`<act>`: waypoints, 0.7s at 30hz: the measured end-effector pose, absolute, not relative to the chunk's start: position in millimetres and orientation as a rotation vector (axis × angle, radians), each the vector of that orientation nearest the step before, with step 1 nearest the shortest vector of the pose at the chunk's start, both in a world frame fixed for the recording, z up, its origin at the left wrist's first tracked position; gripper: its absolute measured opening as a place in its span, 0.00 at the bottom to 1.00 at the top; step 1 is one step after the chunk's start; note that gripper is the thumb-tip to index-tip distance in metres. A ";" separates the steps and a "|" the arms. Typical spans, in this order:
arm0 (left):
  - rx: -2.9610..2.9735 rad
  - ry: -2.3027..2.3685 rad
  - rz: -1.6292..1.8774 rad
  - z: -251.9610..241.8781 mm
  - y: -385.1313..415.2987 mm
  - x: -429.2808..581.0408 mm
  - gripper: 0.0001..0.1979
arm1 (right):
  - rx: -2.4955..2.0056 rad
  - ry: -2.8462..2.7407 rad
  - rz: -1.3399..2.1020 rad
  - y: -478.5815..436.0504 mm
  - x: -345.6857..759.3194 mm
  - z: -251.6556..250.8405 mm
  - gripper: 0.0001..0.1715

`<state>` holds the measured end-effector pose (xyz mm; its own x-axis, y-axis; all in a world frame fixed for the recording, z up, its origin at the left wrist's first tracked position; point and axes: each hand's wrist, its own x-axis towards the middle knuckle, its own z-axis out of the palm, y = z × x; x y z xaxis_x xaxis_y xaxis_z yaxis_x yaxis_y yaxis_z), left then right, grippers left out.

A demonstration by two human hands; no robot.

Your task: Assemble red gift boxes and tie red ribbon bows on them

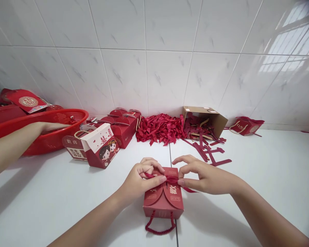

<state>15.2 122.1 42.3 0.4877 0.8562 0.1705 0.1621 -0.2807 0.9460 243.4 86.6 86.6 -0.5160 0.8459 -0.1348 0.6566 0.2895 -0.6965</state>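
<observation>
- The red gift box (167,199) sits upright on the white worktop (273,164), directly in front of the person, with its rope handle (160,233) drooping from the near side onto the surface.
- It looks like thin folded card, so I would judge it light and fairly stiff along its edges, yet easily dented on the broad top where the curved flaps meet; what it contains cannot be seen.
- The red ribbon (172,179) runs across the top of the box, one loose end trailing past the right edge; it has a satin sheen and is probably limp, smooth and apt to slide.
- The best hold on the ribbon is likely a fingertip pinch near the middle, pressing lightly; the box itself is better steadied by its side walls or lower corners than by the flaps.
- The left grip (148,175) is closed on the ribbon: thumb laid along the top of the box towards the middle, fingers curled, with a short stretch of ribbon showing between them.
- The right grip (199,174) is closed too, thumb and a finger pinching the ribbon just right of the middle, while the index finger is lifted clear.
- Fingers partly cover the crossing, so whether the ribbon is knotted there I cannot tell.
</observation>
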 end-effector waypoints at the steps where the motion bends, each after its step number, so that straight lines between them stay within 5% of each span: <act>1: 1.755 0.877 0.872 41.6 122.2 15.6 0.23 | -1.368 -2.308 1.045 86.0 243.2 87.2 0.17; 11: 1.929 0.872 0.858 41.7 124.4 12.8 0.26 | -1.382 -2.385 0.973 83.2 242.2 90.1 0.16; 21: 1.969 0.955 0.817 46.7 123.0 16.1 0.08 | -1.376 -2.442 0.798 80.1 244.5 89.4 0.17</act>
